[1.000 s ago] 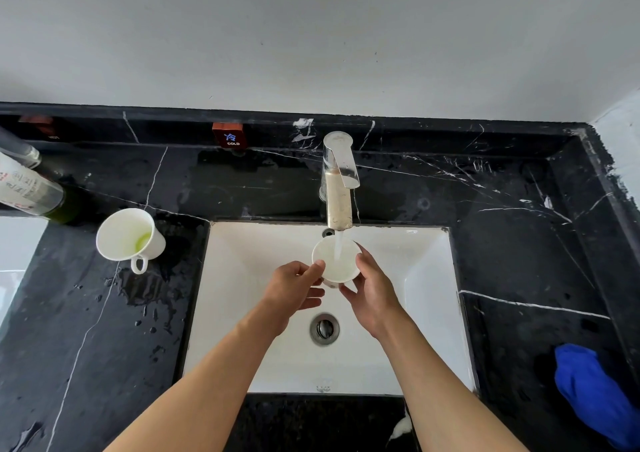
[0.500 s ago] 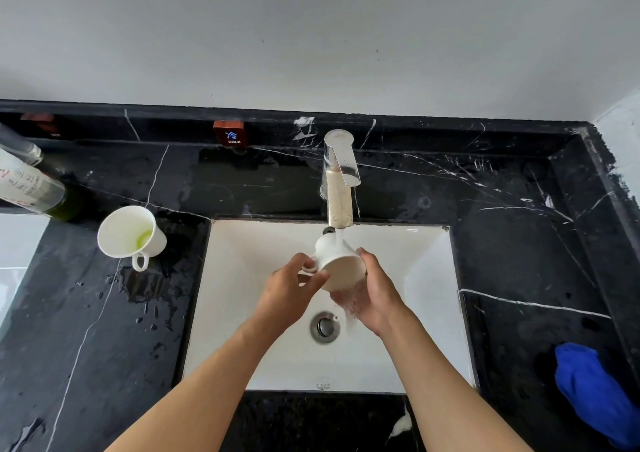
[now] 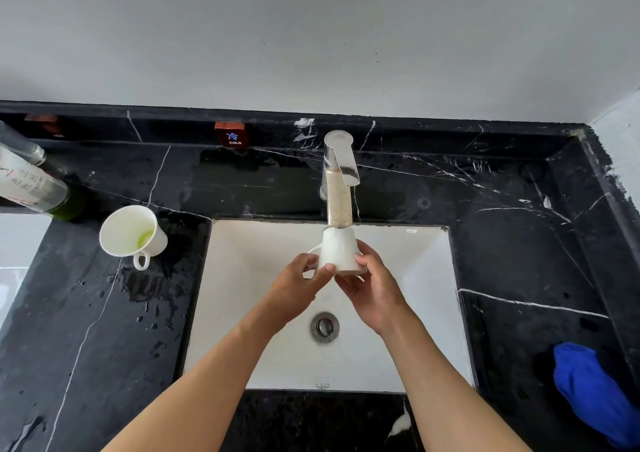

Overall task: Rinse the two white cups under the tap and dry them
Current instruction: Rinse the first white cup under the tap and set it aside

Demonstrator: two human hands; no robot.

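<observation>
A white cup (image 3: 339,249) is held upside down right under the tap (image 3: 339,188), over the white sink (image 3: 249,278). My left hand (image 3: 298,289) grips it by the rim on the handle side. My right hand (image 3: 375,290) holds the other side of the rim. The cup's base almost touches the spout. A second white cup (image 3: 130,233) stands tilted on the black counter left of the sink, with greenish liquid at its bottom and its handle toward me.
A crumpled blue cloth (image 3: 595,392) lies on the counter at the right. Bottles (image 3: 31,185) lean at the far left. A red "COLD" label (image 3: 230,135) sits on the back ledge. Water drops (image 3: 145,289) wet the counter near the second cup. The drain (image 3: 324,327) is mid-sink.
The cup has been turned from mouth-up under the running water to fully upside down. Both hands kept hold of it and shifted to its rim.
</observation>
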